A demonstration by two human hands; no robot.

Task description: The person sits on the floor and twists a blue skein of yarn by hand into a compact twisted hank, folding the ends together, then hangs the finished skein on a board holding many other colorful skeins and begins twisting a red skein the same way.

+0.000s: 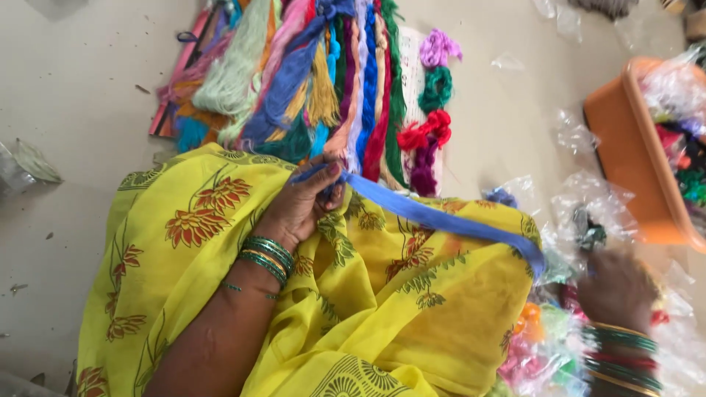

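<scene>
left hand [301, 206] – fingers pinched shut on one end of the blue yarn hank [441, 219], bangles on the wrist | right hand [616, 288] – blurry, closed round the other end far as I can see | hank – pulled taut across the yellow floral cloth [184, 220] on the lap | around – colourful yarn skeins [309, 73] laid on the floor ahead, orange tub [632, 158] off to the right

The bare floor [81, 95] on the left is open, with only a small clear packet [26, 165] lying there. Ahead, a thick row of coloured yarn bundles [309, 73] fills the way. On the right, the orange tub [629, 158] and crinkly plastic bags [581, 198] crowd the floor. The stretched blue yarn [441, 219] crosses the yellow cloth [220, 220] between both hands.
</scene>
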